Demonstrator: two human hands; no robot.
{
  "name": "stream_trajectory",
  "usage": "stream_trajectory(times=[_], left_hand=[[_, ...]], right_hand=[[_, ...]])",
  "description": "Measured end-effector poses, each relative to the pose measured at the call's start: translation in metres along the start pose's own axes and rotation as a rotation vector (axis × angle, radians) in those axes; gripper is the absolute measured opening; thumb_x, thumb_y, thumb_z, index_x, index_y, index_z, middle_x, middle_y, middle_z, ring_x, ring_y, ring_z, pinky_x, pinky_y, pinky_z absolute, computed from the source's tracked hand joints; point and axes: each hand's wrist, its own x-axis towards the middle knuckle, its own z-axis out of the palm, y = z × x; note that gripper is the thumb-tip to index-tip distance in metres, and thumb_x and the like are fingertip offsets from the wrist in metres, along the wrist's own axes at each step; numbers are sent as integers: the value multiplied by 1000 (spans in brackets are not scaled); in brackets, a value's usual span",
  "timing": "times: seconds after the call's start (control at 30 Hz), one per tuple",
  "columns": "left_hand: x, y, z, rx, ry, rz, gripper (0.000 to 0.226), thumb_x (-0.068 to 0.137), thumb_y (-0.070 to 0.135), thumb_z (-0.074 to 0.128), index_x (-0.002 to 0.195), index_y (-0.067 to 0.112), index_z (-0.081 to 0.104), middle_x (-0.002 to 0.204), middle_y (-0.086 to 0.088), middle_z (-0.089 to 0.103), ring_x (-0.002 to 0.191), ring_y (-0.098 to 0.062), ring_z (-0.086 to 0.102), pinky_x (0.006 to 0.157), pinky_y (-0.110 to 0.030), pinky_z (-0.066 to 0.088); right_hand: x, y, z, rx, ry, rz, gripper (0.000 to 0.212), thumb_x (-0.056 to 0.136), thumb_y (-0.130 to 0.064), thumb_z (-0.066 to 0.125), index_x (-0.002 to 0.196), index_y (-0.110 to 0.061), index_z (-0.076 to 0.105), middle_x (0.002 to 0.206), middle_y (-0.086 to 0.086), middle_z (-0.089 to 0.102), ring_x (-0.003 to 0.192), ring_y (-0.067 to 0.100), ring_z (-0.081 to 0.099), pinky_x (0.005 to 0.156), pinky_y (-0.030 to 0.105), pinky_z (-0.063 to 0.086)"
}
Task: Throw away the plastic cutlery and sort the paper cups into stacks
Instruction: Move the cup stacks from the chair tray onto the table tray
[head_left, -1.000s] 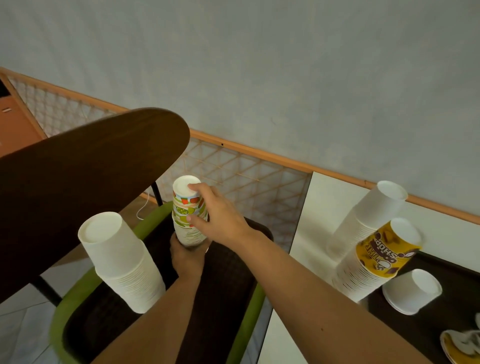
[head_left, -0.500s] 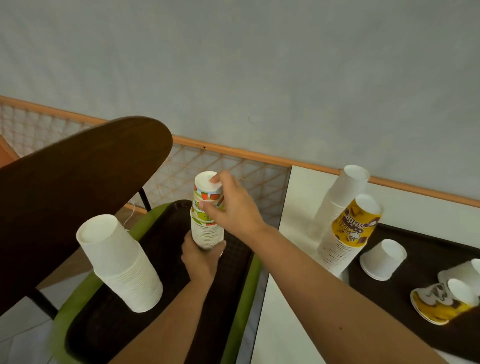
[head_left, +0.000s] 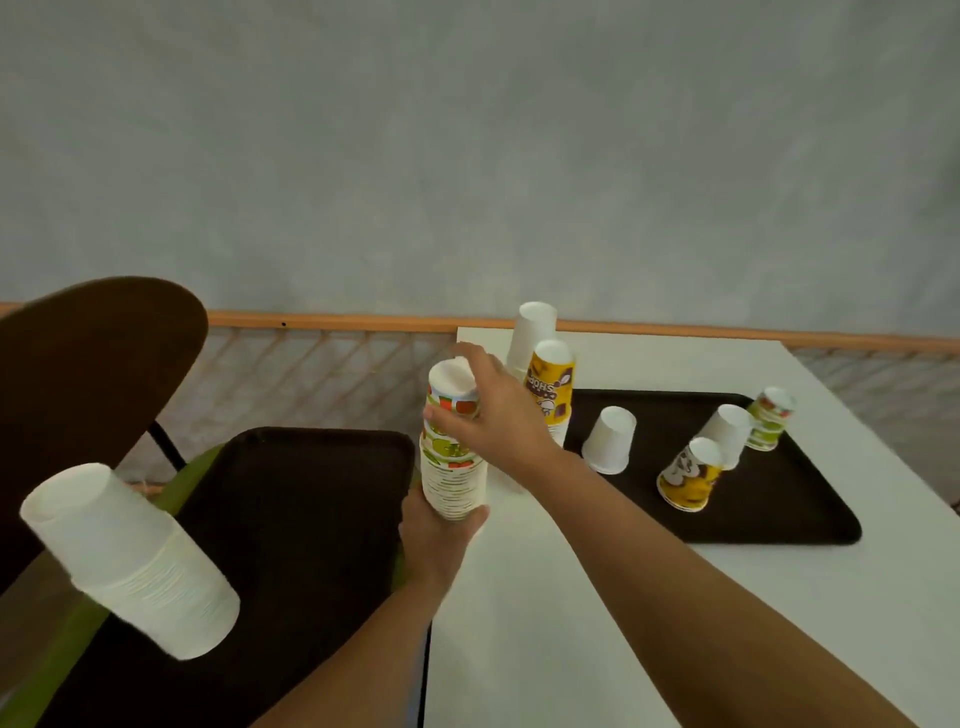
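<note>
Matt paper cups in a printed stack (head_left: 452, 467), dark textured tray (head_left: 769, 499), smooth white tabletop (head_left: 571, 623).

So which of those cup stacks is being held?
The fruit-printed stack: the left hand holds its base, the right hand grips its top. The white stack and yellow stack stand unheld.

Left hand (head_left: 435, 540): under cup stack (head_left: 453, 480), fingers curled round its base. Right hand (head_left: 496, 415): gripping stack top. Both forearms bare, extended.
</note>
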Motion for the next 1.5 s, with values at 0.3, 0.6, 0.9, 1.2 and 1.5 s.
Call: stream_trajectory(times=[0.3, 0.6, 0.9, 1.2, 1.5], left_hand=[[-56, 1, 69, 78, -280, -21, 74, 61, 20, 84, 125, 14, 48, 122, -2, 60, 111, -23, 58, 86, -25, 48], [-92, 6, 125, 150, -361, -48, 73, 62, 19, 85, 125, 12, 49, 121, 0, 59, 112, -22, 58, 84, -21, 42], [-90, 8, 134, 288, -448, -96, 89, 64, 32, 81, 139, 18, 36, 137, -4, 47, 124, -23, 48, 103, -40, 44], [-88, 8, 91, 210, -215, -130, 51, 83, 5, 61, 130, 17, 44, 125, -9, 51, 102, -22, 54, 88, -30, 48], [-84, 2, 11, 131, 117, -43, 20, 90, 0, 50, 95, 20, 47, 85, 6, 45, 74, -10, 46, 63, -14, 36]], right_hand=[[-44, 54, -67, -102, -188, 199, 65, 81, -35, 69, 136, -23, 37, 136, 1, 45, 119, 22, 49, 95, 36, 46], [-79, 98, -107, -207, -275, 248, 66, 76, -23, 75, 132, -22, 41, 128, 1, 47, 113, 20, 51, 88, 34, 51], [-86, 111, -117, -266, -315, 228, 70, 77, -29, 74, 136, -24, 37, 134, 2, 43, 117, 22, 50, 90, 33, 50], [-69, 72, -108, -431, -150, 30, 53, 86, -44, 60, 132, -23, 44, 130, 3, 46, 123, 23, 40, 103, 42, 34], [-61, 5, -52, -127, -263, -197, 40, 86, -26, 65, 122, -11, 55, 120, 9, 51, 106, 25, 56, 84, 32, 45]])
